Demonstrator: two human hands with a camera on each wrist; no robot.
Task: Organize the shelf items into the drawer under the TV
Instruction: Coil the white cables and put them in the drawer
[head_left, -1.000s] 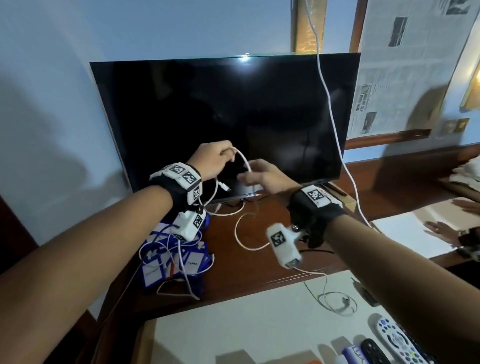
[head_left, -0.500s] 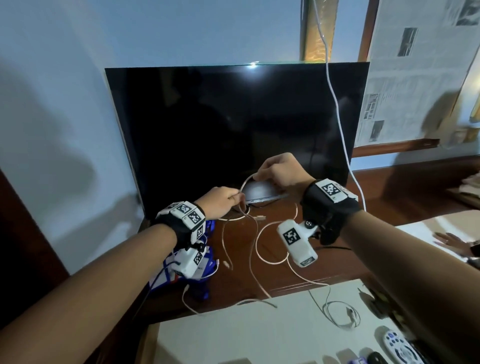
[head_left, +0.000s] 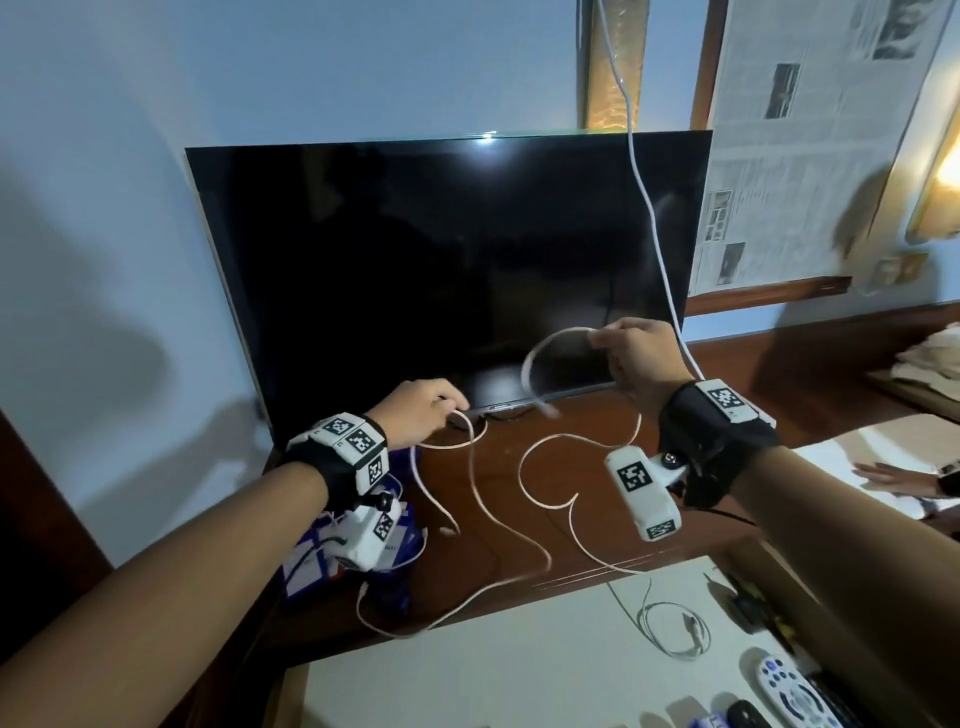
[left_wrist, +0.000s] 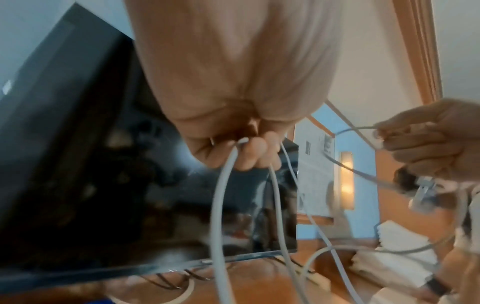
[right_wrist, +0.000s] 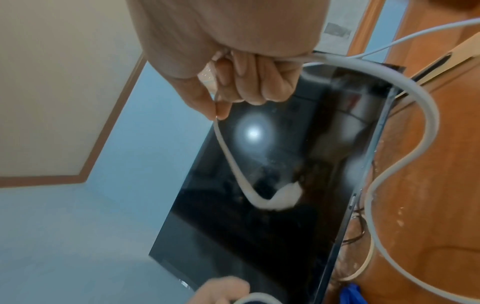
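White cable (head_left: 483, 499), thin, round and limp, trails in loose loops across the middle of the head view, held up at two places and sagging onto the shelf (head_left: 587, 519) below. Largest in the frame is the TV (head_left: 447, 260), a flat glossy black panel filling the centre, standing on that dark reddish-brown polished wooden shelf. Lower right lies the open drawer (head_left: 493, 675), pale and matte inside, with a small coil of thin white wire (head_left: 670, 631) and several remote controls (head_left: 789, 693) along the bottom right edge. At lower left, behind the left wrist, sits a heap of blue and white packets (head_left: 311, 558); what they are cannot be made out.

The left hand (head_left: 423, 410), low at centre left in front of the TV's bottom edge, has its fingers curled round the cable. The left wrist view shows what the head view hides: two strands drop from the closed fingers (left_wrist: 249, 156), one end poking out at the knuckles. The right hand (head_left: 636, 358), higher at centre right, pinches the cable so an arch stands out to its left. The right wrist view shows thumb and forefinger (right_wrist: 221, 107) nipping the strand, and a blurred white plug (right_wrist: 285, 197) swinging before the screen.
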